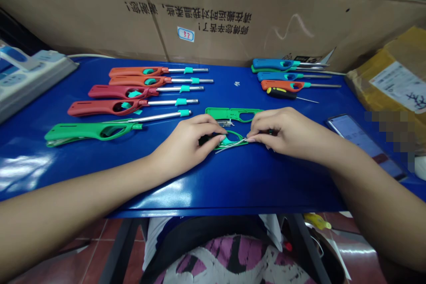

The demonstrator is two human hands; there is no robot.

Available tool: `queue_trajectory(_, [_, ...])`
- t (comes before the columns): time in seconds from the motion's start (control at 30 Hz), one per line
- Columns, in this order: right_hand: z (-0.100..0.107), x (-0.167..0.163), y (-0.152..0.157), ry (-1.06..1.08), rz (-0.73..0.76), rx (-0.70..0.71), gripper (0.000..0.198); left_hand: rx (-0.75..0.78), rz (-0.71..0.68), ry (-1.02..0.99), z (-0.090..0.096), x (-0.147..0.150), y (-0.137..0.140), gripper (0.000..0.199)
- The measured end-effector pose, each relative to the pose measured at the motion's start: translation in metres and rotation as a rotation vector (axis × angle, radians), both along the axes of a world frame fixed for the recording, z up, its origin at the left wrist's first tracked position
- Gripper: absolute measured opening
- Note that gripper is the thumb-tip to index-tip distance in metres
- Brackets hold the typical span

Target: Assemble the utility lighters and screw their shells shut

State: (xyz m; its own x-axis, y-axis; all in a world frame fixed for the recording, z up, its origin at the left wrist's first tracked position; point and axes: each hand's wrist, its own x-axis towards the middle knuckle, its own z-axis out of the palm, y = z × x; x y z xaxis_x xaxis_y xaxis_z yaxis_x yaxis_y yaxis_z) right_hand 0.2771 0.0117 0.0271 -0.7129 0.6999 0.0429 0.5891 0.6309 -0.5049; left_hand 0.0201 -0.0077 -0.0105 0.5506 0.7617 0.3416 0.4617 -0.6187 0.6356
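My left hand (196,140) has its thumb and fingertips closed on the near half of a green gas lighter casing (240,135), which has a teal trigger (226,141) in it. Opposite it, my right hand (281,131) pinches a thin pale wire (231,145) at the casing's right end. The wire runs slantwise along the casing's near edge. Just beyond my fingers lies the other green casing half (229,114), open side up. A small metal and clear part (225,123) sits between the two halves. My fingers hide parts of the held casing.
Several lighters, including a red lighter (103,107) and a green lighter (89,132), lie in a row at left. More lighters, one orange (284,85), and a screwdriver (282,93) lie at right. A phone (362,144), power strip (29,75) and large carton (213,13) surround the blue table (213,186).
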Motion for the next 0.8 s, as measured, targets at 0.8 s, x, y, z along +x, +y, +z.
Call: queue_trajectory(0.8, [0.002,-0.0006,-0.0029,-0.022,0.005,0.047,0.021,-0.006,0.006,-0.002,0.0006,0.002,-0.0001,0.015])
